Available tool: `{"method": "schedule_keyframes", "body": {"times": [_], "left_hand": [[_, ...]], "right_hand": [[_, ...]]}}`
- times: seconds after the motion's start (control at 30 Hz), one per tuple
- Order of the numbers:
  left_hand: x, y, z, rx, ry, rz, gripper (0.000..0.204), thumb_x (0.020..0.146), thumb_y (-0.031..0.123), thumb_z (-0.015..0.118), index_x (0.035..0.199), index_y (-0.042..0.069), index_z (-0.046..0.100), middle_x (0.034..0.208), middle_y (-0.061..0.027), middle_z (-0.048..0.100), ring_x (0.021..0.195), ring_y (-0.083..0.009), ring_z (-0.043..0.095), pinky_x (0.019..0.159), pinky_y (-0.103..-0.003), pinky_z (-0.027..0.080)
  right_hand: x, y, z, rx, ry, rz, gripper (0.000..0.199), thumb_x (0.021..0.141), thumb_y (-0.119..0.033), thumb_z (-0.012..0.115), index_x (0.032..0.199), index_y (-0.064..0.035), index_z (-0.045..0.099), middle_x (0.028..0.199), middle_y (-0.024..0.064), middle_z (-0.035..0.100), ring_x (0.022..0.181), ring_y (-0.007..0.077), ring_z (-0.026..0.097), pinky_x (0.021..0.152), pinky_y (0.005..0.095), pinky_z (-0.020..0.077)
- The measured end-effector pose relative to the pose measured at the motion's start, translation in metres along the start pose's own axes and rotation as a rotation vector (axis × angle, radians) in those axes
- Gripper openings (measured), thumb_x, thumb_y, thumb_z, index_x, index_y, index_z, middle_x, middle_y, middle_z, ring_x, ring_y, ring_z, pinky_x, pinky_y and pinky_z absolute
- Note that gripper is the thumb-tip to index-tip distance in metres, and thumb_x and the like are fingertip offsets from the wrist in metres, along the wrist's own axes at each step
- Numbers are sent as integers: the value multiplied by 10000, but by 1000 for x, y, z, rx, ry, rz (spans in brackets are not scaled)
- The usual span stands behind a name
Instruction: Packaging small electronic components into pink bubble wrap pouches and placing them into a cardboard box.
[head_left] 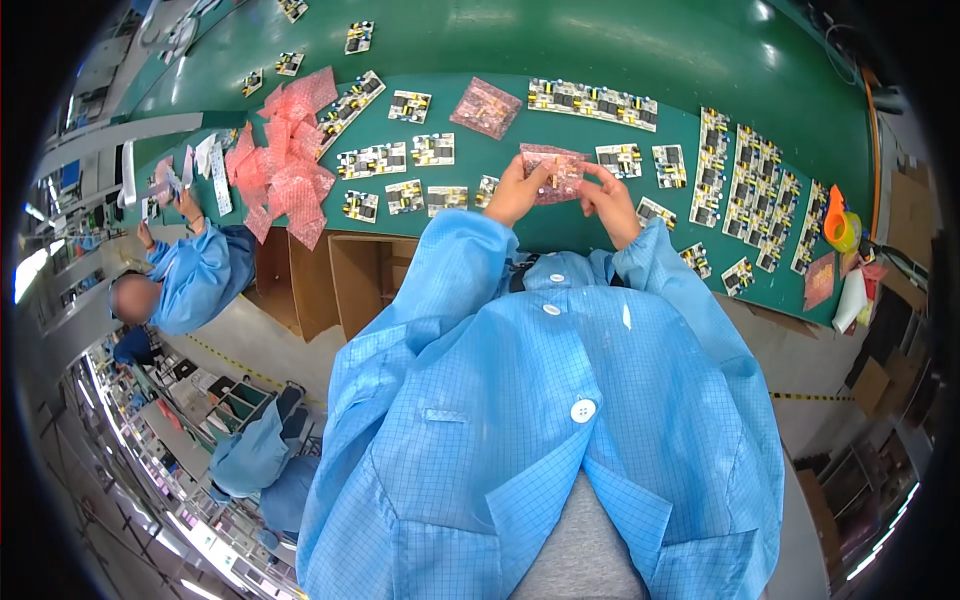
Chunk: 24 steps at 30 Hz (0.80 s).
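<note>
Close in front of me, over the near side of the green table, is a pink bubble-wrap bag (556,178) with a circuit board showing through it. My left hand (514,192) grips the bag's left side, thumb on top. At its right edge, my right hand (612,204) has its bent fingers closed on the wrap. Just right of the bag lies a bare circuit board (618,161). Another board (486,190) shows partly beside my left hand. Beyond the hands rests a second pink bubble-wrap bag (486,108) with a board inside.
Loose pink bubble bags (295,190) are heaped at the left. Rows of joined circuit boards (592,103) lie at the back, with more (757,190) at the right. A roll of yellow-green tape (842,230) stands at the right end. A co-worker (205,275) works at the far left.
</note>
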<state>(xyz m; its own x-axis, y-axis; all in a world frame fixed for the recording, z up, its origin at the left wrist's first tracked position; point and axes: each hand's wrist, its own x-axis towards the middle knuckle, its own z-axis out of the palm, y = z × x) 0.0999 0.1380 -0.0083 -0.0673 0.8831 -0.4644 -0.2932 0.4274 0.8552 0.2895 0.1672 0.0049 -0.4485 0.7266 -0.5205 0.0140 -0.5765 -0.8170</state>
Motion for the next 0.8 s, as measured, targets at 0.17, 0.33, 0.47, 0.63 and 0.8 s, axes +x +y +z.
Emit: {"method": "schedule_keyframes", "body": {"times": [0.17, 0.33, 0.47, 0.63, 0.8], "left_hand": [[31, -10, -19, 61, 14, -22, 409, 950, 220, 620, 1248, -20, 473, 1135, -92, 609, 1011, -136, 584, 848, -305, 505], [8, -5, -53, 740, 283, 417, 607, 891, 185, 666, 1381, -19, 370, 1245, -204, 554, 1178, -291, 553, 981, -384, 451], [-40, -12, -130, 718, 523, 442, 385, 815, 97, 644, 1180, 4, 565, 1123, -169, 590, 1055, -324, 577, 945, -425, 448], [-87, -41, -210, 847, 862, 309, 339, 786, 78, 628, 1106, -18, 575, 1079, -189, 598, 1018, -363, 574, 921, -435, 446], [-86, -69, -284, 403, 1154, 175, 373, 788, 48, 604, 1151, -32, 567, 1170, -200, 604, 1118, -290, 576, 993, -385, 435]], "right_hand": [[40, 8, 11, 157, 58, 149, 365, 891, -190, 685, 1181, -38, 525, 795, 10, 619, 715, 81, 581, 589, 222, 440], [84, 28, 19, 3, 253, -1, 413, 828, -104, 733, 1155, -13, 499, 881, 68, 660, 722, 120, 598, 617, 236, 482], [79, 24, 34, -313, 324, -187, 541, 795, -124, 758, 1219, 21, 455, 1086, 155, 597, 873, 213, 621, 710, 312, 523], [41, 1, 76, -1009, 47, -674, 713, 723, -204, 793, 1278, 19, 405, 1252, 189, 457, 1175, 384, 451, 1007, 435, 389], [67, 45, 113, -1349, -236, -556, 889, 634, -239, 836, 1372, -32, 385, 1258, 172, 444, 1150, 351, 467, 974, 443, 410]]}}
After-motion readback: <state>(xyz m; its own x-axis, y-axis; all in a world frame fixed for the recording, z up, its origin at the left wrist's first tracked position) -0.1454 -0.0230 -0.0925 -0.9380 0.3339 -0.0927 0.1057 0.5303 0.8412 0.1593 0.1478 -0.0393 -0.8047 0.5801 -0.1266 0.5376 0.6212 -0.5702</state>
